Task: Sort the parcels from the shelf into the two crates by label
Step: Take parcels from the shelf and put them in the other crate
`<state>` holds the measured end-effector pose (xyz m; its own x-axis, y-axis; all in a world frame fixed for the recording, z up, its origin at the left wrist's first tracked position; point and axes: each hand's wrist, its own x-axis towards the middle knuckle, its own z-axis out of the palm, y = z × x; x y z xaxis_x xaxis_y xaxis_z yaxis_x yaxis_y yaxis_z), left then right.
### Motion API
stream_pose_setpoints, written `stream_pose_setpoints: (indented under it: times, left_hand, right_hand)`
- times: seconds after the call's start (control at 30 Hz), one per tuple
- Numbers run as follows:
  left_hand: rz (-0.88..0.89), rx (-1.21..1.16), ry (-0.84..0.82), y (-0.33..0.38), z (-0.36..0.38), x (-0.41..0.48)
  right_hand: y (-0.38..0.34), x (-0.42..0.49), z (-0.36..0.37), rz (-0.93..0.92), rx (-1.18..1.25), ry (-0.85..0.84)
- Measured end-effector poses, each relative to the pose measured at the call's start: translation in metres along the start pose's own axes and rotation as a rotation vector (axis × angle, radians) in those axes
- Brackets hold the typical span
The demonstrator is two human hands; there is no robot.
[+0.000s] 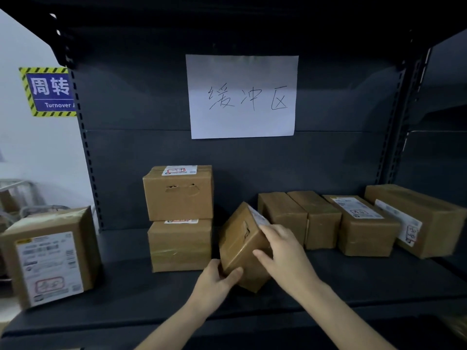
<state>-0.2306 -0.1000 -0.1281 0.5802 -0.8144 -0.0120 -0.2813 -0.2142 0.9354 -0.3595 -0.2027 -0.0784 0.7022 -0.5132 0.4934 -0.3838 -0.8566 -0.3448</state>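
A small brown cardboard parcel [240, 245] is tilted on one corner above the dark shelf board [151, 294], a white label on its upper right face. My left hand [217, 284] grips its lower left corner, thumb on the front face. My right hand [285, 251] holds its right side, fingers spread over the label edge. Two stacked parcels [179, 195] stand to the left of it. A row of several parcels [326, 218] lies to the right. Neither crate is in view.
A larger labelled parcel [50, 258] stands at the shelf's far left front. A white paper sign [242, 97] hangs on the back panel. Perforated shelf uprights [86, 152] frame both sides. A blue turnover-area sign [50, 90] is on the wall at left.
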Motion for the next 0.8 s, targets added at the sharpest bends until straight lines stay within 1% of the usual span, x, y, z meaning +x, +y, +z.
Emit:
stream_pose_setpoints:
  times: [0.03, 0.17, 0.23, 0.27, 0.37, 0.47, 0.5, 0.6, 0.67, 0.73, 0.8]
  left_hand:
    - [-0.001, 0.097, 0.002, -0.006, -0.003, 0.002]
    - [0.021, 0.65, 0.004, -0.022, -0.018, 0.011]
    - [0.024, 0.797, 0.011, -0.022, -0.023, 0.012]
    - [0.022, 0.821, 0.014, -0.021, -0.025, 0.012]
    - [0.071, 0.781, 0.022, -0.024, -0.032, 0.014]
    - [0.12, 0.617, 0.022, -0.02, -0.04, 0.016]
    - [0.143, 0.568, 0.03, -0.016, -0.042, 0.016]
    - [0.223, 0.424, 0.031, -0.003, -0.041, 0.016]
    - [0.25, 0.403, 0.035, 0.005, -0.038, 0.014]
    - [0.294, 0.443, 0.062, 0.008, -0.033, 0.011]
    - [0.345, 0.476, 0.109, 0.007, -0.029, 0.003]
  right_hand:
    - [-0.004, 0.0, 0.001, -0.03, -0.019, -0.015]
    - [-0.019, 0.001, 0.01, -0.158, -0.099, -0.029]
    - [-0.027, 0.002, 0.017, -0.207, -0.131, -0.066]
    - [-0.031, 0.002, 0.02, -0.221, -0.14, -0.084]
    - [-0.03, 0.001, 0.021, -0.19, -0.09, -0.069]
    - [-0.014, 0.0, 0.013, -0.048, 0.014, 0.001]
    - [-0.008, -0.002, 0.011, 0.016, 0.037, -0.004]
    - [0.003, -0.005, 0.014, 0.168, 0.104, -0.147]
    - [0.003, -0.007, 0.02, 0.201, 0.177, -0.221]
    - [0.002, -0.011, 0.026, 0.208, 0.212, -0.201]
    - [0.001, -0.018, 0.03, 0.205, 0.188, -0.141]
